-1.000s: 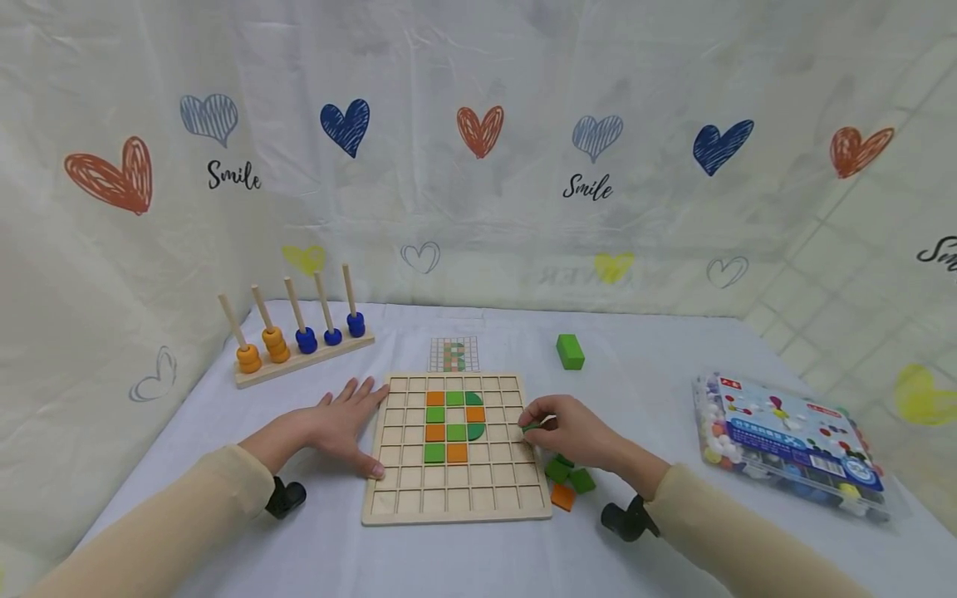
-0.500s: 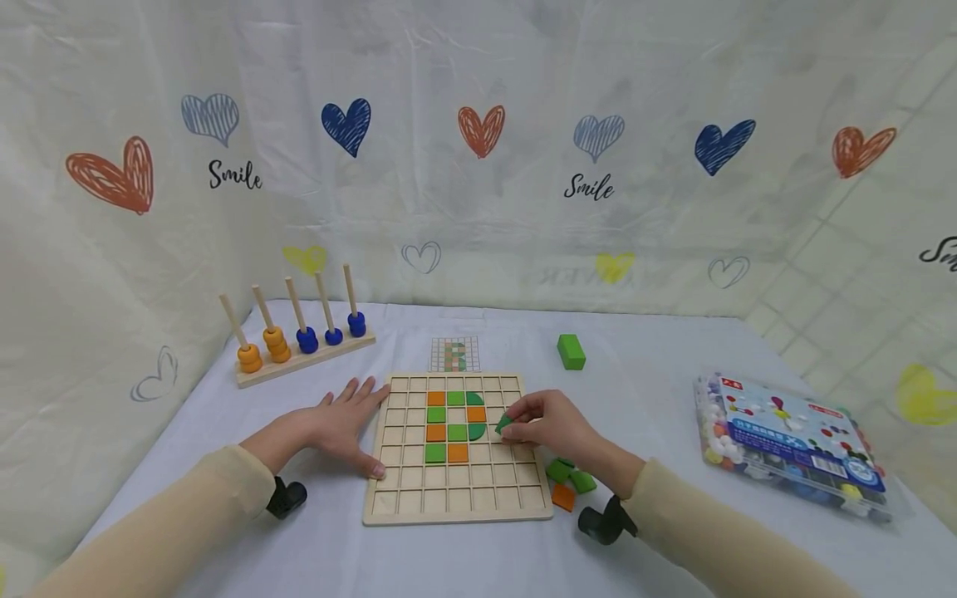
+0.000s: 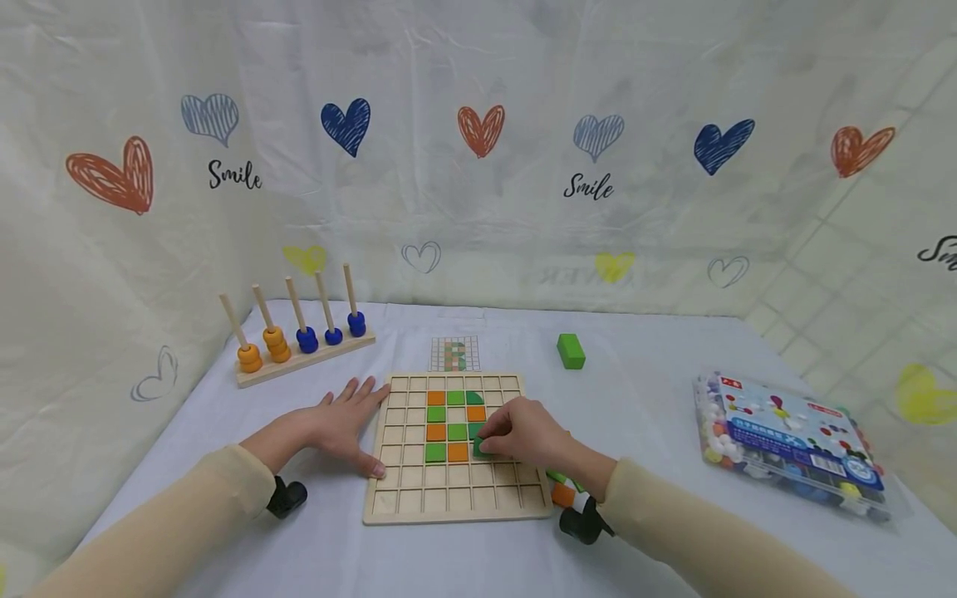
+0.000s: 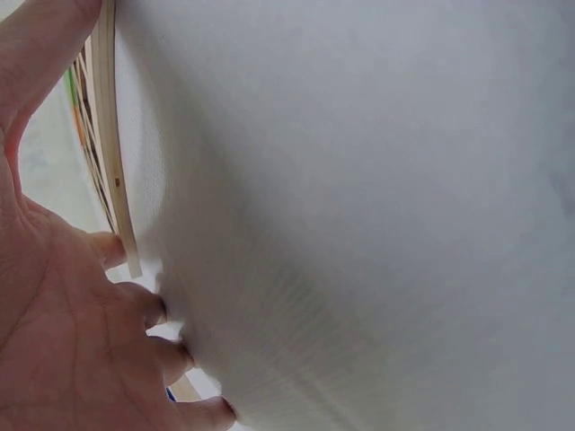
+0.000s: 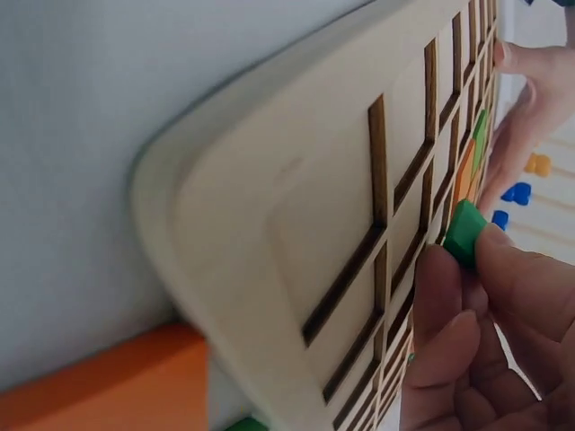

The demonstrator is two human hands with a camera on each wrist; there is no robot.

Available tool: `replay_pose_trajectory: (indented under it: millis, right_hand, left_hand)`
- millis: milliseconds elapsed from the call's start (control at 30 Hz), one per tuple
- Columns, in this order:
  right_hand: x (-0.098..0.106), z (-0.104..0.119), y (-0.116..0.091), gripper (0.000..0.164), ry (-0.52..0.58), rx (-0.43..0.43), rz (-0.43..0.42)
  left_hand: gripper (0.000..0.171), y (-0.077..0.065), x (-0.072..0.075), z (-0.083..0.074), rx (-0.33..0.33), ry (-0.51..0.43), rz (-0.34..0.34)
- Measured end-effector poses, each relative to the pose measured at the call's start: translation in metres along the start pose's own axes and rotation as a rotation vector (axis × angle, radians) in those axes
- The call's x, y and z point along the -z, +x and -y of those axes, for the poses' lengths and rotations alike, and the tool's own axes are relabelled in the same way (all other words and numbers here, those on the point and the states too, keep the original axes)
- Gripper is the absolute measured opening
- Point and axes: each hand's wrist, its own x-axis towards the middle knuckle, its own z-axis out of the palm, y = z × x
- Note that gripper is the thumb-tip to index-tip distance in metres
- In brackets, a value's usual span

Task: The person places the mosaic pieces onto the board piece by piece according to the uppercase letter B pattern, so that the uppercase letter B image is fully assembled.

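A square wooden grid board lies flat on the white cloth, with orange and green tiles set in its middle cells. Between thumb and fingers my right hand pinches a dark green tile. In the head view this tile is at the cell just right of the orange tile in the lowest filled row. My right fingers partly cover the rounded green piece above it. My left hand is spread with straight fingers, thumb and index fingertip at the board's left edge.
Loose tiles, among them an orange tile, lie right of the board, partly behind my right wrist. A printed pattern card and a green block are beyond it. A peg abacus stands back left; a plastic case lies right.
My right hand has moved left from the board's right edge with the green tile, down to the lowest filled row. The left hand has stayed in place.
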Motion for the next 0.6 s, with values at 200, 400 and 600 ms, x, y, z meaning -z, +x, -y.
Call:
replay_pose_trajectory:
  millis: [200, 400, 600]
  right_hand:
    - [-0.0042, 0.0043, 0.0001, 0.006, -0.037, 0.006, -0.004]
    - [-0.0067, 0.0039, -0.0009, 0.004, -0.072, 0.021, -0.024]
    - [-0.0098, 0.0034, 0.0008, 0.004, -0.12, 0.041, -0.05]
  left_hand:
    - [0.13, -0.0002, 0.0, -0.0007, -0.001, -0.005, -0.002]
    - [0.129, 0.0, 0.0009, -0.0017, -0.004, 0.0, -0.004]
    - [0.129, 0.0003, 0.0012, -0.0014, 0.001, 0.005, -0.004]
